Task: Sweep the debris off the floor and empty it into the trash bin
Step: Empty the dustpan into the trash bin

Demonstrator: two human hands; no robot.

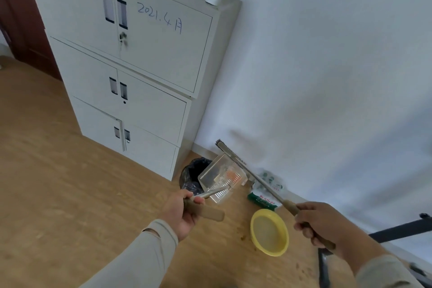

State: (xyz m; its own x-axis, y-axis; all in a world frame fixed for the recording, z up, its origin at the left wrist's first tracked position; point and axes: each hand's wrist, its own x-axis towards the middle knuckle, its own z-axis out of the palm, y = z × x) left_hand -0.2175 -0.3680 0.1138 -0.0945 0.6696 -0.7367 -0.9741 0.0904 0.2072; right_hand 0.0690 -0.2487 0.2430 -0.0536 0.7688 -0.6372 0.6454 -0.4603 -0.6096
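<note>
My left hand (181,214) grips the tan handle of a clear plastic dustpan (222,177), which is lifted and tilted beside the trash bin (192,176), a round bin with a black liner at the foot of the cabinet. Orange and pale debris lies inside the pan. My right hand (318,224) grips the wooden handle of a small broom (236,159). Its metal shaft runs up to the left, and the dark bristle head hangs just above the far edge of the dustpan. Small brown crumbs (243,237) dot the wooden floor near the bowl.
A yellow bowl (268,231) sits on the floor between my hands. A green and white bag (263,201) lies by the white wall. A tall grey metal cabinet (149,65) stands left of the bin. Dark metal legs (397,231) stand at the right edge.
</note>
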